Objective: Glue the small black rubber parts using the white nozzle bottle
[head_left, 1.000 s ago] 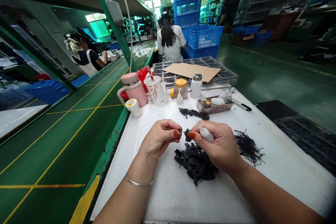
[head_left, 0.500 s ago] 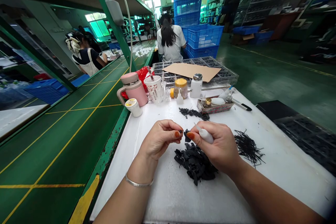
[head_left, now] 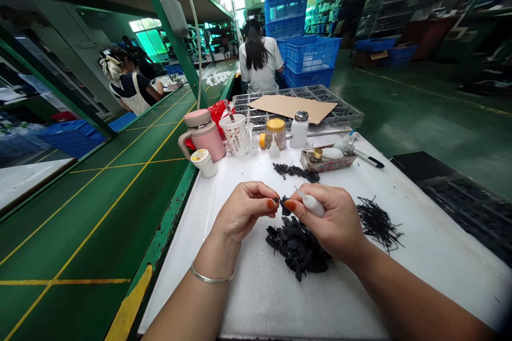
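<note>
My left hand [head_left: 244, 210] is closed in a pinch on a small black part [head_left: 276, 200]; its exact shape is hidden by the fingertips. Close beside it, my right hand [head_left: 330, 218] is closed around a small white squeeze bottle [head_left: 314, 205] with a thin nozzle pointing up and left. The right thumb and finger also pinch a small black piece [head_left: 285, 205], which nearly meets the left hand's part. Below the hands lies a heap of flat black pieces [head_left: 298, 248] on the white tabletop [head_left: 256, 298].
Thin black strips [head_left: 378, 221] lie at right, and small black rings [head_left: 296, 171] behind the hands. Farther back stand a pink mug [head_left: 206, 136], a yellow-lidded jar [head_left: 276, 133], a white dispenser bottle [head_left: 299, 130] and a small box [head_left: 330, 160]. A green belt [head_left: 92, 224] runs along the left.
</note>
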`<action>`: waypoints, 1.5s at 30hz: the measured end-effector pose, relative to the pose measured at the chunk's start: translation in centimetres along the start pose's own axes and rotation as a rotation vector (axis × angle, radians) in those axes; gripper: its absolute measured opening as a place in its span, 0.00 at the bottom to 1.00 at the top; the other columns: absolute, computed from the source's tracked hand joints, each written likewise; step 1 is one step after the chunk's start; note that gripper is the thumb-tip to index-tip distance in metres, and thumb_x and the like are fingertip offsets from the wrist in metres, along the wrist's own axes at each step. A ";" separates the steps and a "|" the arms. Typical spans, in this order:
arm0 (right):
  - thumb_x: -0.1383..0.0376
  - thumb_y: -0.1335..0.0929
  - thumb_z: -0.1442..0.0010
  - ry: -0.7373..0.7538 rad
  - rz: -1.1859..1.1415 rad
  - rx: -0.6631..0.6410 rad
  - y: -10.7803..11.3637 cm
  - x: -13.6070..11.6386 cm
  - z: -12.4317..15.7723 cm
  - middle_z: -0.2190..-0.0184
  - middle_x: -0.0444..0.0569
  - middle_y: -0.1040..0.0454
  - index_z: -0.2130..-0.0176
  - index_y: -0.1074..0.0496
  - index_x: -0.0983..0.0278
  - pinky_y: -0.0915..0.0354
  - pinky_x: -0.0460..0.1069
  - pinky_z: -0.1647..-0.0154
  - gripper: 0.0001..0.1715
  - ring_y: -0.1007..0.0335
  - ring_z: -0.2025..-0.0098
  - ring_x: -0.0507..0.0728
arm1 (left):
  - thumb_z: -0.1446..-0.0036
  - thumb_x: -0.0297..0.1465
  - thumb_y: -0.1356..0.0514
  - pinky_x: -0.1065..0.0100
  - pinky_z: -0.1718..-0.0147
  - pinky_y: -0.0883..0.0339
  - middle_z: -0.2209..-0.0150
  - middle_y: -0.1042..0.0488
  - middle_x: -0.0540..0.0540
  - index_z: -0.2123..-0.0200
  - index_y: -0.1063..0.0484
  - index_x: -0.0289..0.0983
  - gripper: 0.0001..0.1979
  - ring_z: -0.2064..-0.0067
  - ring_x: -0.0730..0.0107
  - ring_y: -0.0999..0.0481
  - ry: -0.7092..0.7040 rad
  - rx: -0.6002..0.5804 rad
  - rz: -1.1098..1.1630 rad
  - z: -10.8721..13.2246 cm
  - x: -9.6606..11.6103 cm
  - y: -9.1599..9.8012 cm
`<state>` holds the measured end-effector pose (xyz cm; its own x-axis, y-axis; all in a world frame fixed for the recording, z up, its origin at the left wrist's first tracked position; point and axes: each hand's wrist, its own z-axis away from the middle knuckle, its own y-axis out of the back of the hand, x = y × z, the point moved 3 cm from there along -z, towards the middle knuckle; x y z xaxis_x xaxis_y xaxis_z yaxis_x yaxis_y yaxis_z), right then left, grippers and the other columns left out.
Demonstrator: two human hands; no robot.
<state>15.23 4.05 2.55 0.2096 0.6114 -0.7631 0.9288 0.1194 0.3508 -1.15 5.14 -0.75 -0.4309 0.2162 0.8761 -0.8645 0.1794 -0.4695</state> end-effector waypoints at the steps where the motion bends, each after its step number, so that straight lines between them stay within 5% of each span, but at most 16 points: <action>1: 0.68 0.30 0.44 -0.003 -0.004 -0.003 0.0 0.0 0.0 0.80 0.42 0.30 0.75 0.28 0.66 0.42 0.44 0.74 0.09 0.38 0.77 0.48 | 0.66 0.28 0.25 0.77 0.79 0.33 0.77 0.24 0.48 0.78 0.22 0.34 0.10 0.77 0.76 0.26 -0.001 -0.005 -0.001 0.0 0.0 0.0; 23: 0.65 0.32 0.41 0.006 0.016 -0.068 0.0 -0.4 -0.3 0.83 0.41 0.36 0.77 0.31 0.65 0.46 0.44 0.76 0.14 0.43 0.79 0.48 | 0.69 0.26 0.26 0.74 0.79 0.36 0.77 0.24 0.47 0.81 0.25 0.32 0.11 0.78 0.74 0.27 -0.032 -0.013 -0.067 0.2 0.7 -0.4; 35: 0.55 0.31 0.41 -0.023 -0.215 -0.370 -0.5 0.0 -0.1 0.80 0.43 0.35 0.77 0.31 0.67 0.47 0.44 0.78 0.20 0.43 0.79 0.48 | 0.70 0.27 0.25 0.76 0.81 0.34 0.78 0.27 0.49 0.77 0.26 0.33 0.16 0.79 0.75 0.28 0.128 -0.341 0.056 0.3 -0.8 -0.5; 45: 0.58 0.29 0.43 -0.091 -0.235 -0.193 0.3 0.6 -0.6 0.82 0.42 0.37 0.77 0.30 0.66 0.47 0.44 0.79 0.17 0.45 0.79 0.48 | 0.65 0.33 0.26 0.75 0.81 0.32 0.78 0.31 0.50 0.81 0.32 0.33 0.17 0.78 0.76 0.30 0.095 -0.318 0.120 0.2 -0.6 -0.5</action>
<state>15.46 4.94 2.54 0.0307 0.4777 -0.8780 0.8818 0.4007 0.2488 -0.55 4.71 -1.01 -0.4854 0.3392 0.8058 -0.6791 0.4342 -0.5919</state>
